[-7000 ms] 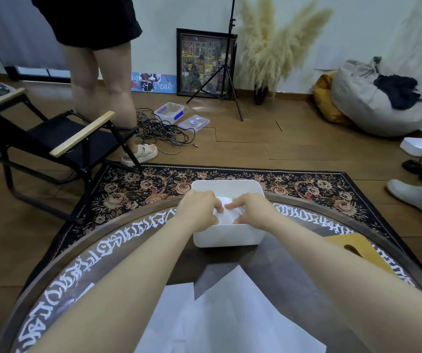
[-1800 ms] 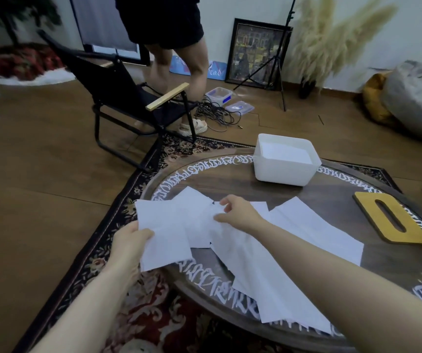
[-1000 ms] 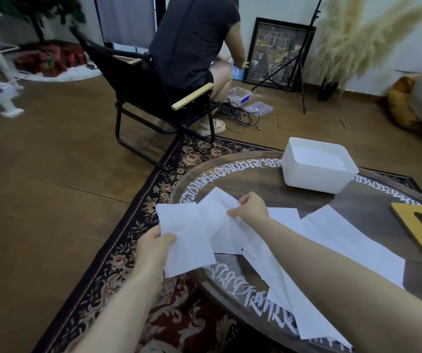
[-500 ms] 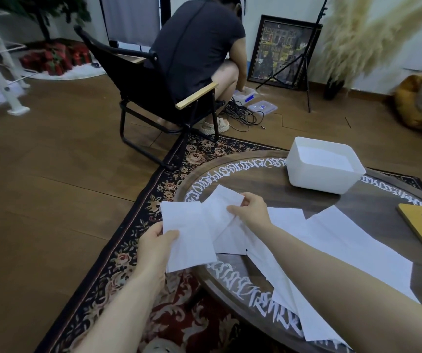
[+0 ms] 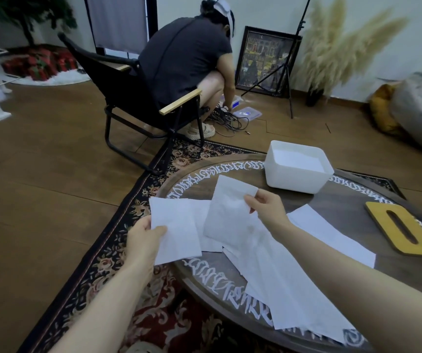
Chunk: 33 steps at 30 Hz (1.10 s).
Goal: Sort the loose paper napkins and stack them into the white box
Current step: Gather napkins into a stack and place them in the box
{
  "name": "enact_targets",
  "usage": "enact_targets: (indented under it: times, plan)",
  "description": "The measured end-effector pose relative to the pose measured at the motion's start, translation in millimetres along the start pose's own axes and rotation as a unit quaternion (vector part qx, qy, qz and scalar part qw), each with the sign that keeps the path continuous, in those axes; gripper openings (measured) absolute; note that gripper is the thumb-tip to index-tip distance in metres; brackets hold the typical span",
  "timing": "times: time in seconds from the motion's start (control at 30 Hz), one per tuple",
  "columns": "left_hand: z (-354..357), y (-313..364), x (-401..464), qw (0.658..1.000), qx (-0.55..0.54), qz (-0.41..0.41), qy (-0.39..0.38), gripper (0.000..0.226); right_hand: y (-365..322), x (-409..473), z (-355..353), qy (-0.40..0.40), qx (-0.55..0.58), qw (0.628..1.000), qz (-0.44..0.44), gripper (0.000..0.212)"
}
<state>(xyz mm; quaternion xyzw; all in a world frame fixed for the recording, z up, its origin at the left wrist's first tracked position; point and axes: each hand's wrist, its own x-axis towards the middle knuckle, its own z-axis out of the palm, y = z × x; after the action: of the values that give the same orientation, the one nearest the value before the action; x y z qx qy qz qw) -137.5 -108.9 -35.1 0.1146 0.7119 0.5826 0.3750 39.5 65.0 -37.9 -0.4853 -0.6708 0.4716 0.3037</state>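
Several loose white paper napkins (image 5: 276, 271) lie spread over the near left part of the round dark table (image 5: 342, 215). My left hand (image 5: 145, 240) pinches one napkin (image 5: 174, 230) by its lower left edge, out past the table's rim. My right hand (image 5: 267, 207) pinches the top right corner of a second napkin (image 5: 227, 212) and holds it lifted above the pile. The white box (image 5: 296, 170) stands at the table's far side with flat white napkins inside it.
A yellow wooden lid with a slot (image 5: 403, 229) lies on the table's right. A black folding chair (image 5: 133, 98) stands beyond the patterned rug (image 5: 118, 250), with a crouching person (image 5: 187, 59) behind it beside cables. A tripod (image 5: 289, 72) and pampas grass (image 5: 337, 47) stand by the wall.
My right hand has lifted a napkin off the pile by its corner. My left hand keeps its napkin. The person behind the chair went from standing to crouching.
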Motion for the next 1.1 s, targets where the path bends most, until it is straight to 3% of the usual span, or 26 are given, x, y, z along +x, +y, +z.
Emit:
enact_targets:
  times: [0.1, 0.27, 0.37, 0.43, 0.57, 0.73, 0.93, 1.1]
  plan:
    - [8, -1, -5, 1.000, 0.017, 0.012, -0.004, 0.020, -7, -15, -30, 0.003, 0.023, 1.000, 0.006, 0.032]
    - [25, -1, -16, 0.997, 0.041, 0.054, -0.044, 0.019, -9, -31, -60, -0.031, 0.043, 0.998, 0.035, 0.016]
    - [41, -5, -26, 0.993, 0.043, 0.043, -0.097, 0.022, -6, -43, -58, -0.041, 0.067, 0.995, 0.061, 0.029]
    - [52, -8, -30, 0.991, 0.045, 0.032, -0.124, 0.033, -3, -52, -52, -0.049, 0.076, 0.993, 0.078, 0.025]
    - [68, -12, -40, 0.985, 0.022, 0.025, -0.169, 0.020, 1, -63, -39, -0.064, 0.084, 0.988, 0.111, 0.038]
    - [72, -18, -43, 0.981, -0.005, 0.008, -0.192, 0.015, -2, -62, -34, -0.042, 0.057, 0.991, 0.115, 0.028]
    - [69, -21, -42, 0.976, -0.029, -0.006, -0.216, 0.022, -10, -63, -33, -0.021, 0.031, 0.994, 0.105, 0.035]
    - [67, -19, -42, 0.976, -0.053, -0.003, -0.209, 0.023, -15, -72, -27, -0.038, 0.055, 0.993, 0.098, 0.006]
